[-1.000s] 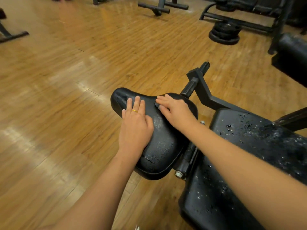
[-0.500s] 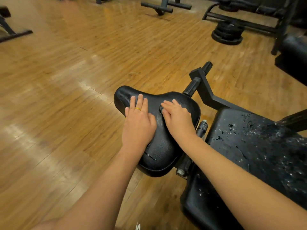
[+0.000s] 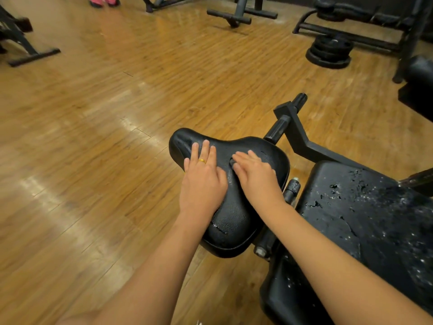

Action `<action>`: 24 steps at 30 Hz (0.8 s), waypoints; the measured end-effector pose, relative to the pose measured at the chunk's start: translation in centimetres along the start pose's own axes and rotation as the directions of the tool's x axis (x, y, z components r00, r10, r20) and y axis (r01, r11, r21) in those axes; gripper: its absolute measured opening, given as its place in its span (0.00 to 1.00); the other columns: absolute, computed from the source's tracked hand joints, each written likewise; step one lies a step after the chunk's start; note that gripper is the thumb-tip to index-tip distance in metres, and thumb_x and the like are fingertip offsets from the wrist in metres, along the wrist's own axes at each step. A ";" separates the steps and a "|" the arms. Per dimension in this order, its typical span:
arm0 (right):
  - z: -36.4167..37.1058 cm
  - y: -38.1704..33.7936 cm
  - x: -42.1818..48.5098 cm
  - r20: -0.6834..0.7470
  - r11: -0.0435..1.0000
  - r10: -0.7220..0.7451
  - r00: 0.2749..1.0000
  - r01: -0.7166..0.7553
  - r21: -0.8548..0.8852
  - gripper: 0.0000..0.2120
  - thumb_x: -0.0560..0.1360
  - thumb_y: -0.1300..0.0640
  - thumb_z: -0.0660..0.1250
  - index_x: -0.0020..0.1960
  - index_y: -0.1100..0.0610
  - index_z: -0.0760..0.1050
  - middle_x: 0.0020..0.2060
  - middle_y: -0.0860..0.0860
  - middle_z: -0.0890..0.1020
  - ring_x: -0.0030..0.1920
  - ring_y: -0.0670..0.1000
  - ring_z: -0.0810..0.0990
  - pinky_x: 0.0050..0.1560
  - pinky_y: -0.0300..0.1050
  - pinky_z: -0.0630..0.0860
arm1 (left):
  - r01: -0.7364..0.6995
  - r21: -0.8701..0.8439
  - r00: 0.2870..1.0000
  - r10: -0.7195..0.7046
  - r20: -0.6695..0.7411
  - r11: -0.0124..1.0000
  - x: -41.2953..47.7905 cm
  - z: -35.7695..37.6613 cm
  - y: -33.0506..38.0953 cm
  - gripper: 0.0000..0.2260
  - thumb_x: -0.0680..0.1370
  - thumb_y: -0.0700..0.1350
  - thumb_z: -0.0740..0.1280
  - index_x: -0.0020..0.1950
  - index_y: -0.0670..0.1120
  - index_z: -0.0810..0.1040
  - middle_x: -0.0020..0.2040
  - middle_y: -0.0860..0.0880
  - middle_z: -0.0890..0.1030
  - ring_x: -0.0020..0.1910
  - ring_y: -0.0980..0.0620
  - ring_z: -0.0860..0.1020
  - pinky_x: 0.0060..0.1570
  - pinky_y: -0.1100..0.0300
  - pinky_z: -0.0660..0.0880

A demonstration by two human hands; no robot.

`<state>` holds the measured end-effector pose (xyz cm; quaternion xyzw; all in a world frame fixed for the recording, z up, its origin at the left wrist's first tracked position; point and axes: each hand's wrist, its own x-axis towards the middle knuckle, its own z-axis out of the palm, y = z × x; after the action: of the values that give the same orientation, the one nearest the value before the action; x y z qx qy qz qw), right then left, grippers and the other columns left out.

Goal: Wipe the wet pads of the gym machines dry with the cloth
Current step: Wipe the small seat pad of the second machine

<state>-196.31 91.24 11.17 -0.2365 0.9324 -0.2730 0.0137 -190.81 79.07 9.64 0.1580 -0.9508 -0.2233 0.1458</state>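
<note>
- Two hands are in our view, both lying on one small saddle-shaped pad (image 3: 232,221).
- One of them, the left hand (image 3: 201,181), rests flat on the pad's left half. Its fingers are stretched out and released, holding nothing, and we count one gold ring (image 3: 202,160) on it.
- The other, the right hand (image 3: 256,178), lies just beside the left with its fingers laid out flat and not clenched.
- We see one cloth (image 3: 231,162), of which only a small dark fold shows. It peeks out under the right hand's fingertips, in the gap between the two hands, and the rest is hidden beneath the palm.
- We count two pads in all. The second, a larger pad (image 3: 365,207), sits to the right of the right hand, and its black skin is flaked and speckled with pale drops.
- Two black handle grips (image 3: 276,129) stick out just beyond the right hand.
- One stack of weight plates (image 3: 329,51) sits far ahead of the right hand on the wooden floor (image 3: 93,137).
- Two pink shoes (image 3: 103,0) show far ahead of the left hand.
</note>
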 end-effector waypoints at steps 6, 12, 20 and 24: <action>1.1 0.8 -5.9 -0.053 0.981 -0.194 0.980 0.194 -0.006 0.15 0.81 0.55 0.61 0.66 0.53 0.76 0.66 0.46 0.77 0.73 0.51 0.67 0.66 0.55 0.70 | 0.014 -0.051 1.000 -0.015 -0.012 0.999 -0.1 0.1 -0.2 0.25 0.80 0.43 0.55 0.78 0.43 0.62 0.80 0.48 0.58 0.80 0.47 0.49 0.76 0.42 0.56; 1.1 0.8 -3.9 -0.059 0.979 -0.200 0.978 0.202 0.019 0.14 0.80 0.57 0.62 0.64 0.55 0.78 0.64 0.49 0.79 0.71 0.55 0.71 0.67 0.57 0.71 | 0.034 -0.065 0.999 -0.034 0.002 0.997 0.0 -0.1 -0.1 0.24 0.80 0.43 0.56 0.78 0.44 0.63 0.80 0.49 0.58 0.79 0.47 0.50 0.71 0.40 0.64; 0.7 0.2 -4.2 0.011 0.984 -0.164 0.986 0.163 0.066 0.15 0.81 0.57 0.62 0.67 0.52 0.76 0.67 0.45 0.75 0.74 0.52 0.64 0.69 0.54 0.66 | 0.063 -0.070 0.998 -0.062 0.017 0.996 -0.4 -0.5 0.1 0.24 0.81 0.43 0.55 0.78 0.45 0.63 0.80 0.51 0.56 0.79 0.49 0.49 0.70 0.40 0.66; 0.1 1.6 -5.3 0.044 0.958 -0.284 0.958 0.282 0.045 0.15 0.80 0.57 0.64 0.66 0.53 0.77 0.66 0.45 0.77 0.73 0.52 0.67 0.71 0.50 0.65 | 0.051 -0.071 0.999 -0.051 0.013 0.996 -0.3 -0.6 0.1 0.24 0.81 0.43 0.55 0.78 0.45 0.63 0.80 0.51 0.57 0.79 0.50 0.49 0.70 0.40 0.65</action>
<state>-192.28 94.74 9.69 -0.3741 0.8829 -0.2840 0.0024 -190.38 79.01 10.13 0.1757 -0.9387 -0.2616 0.1401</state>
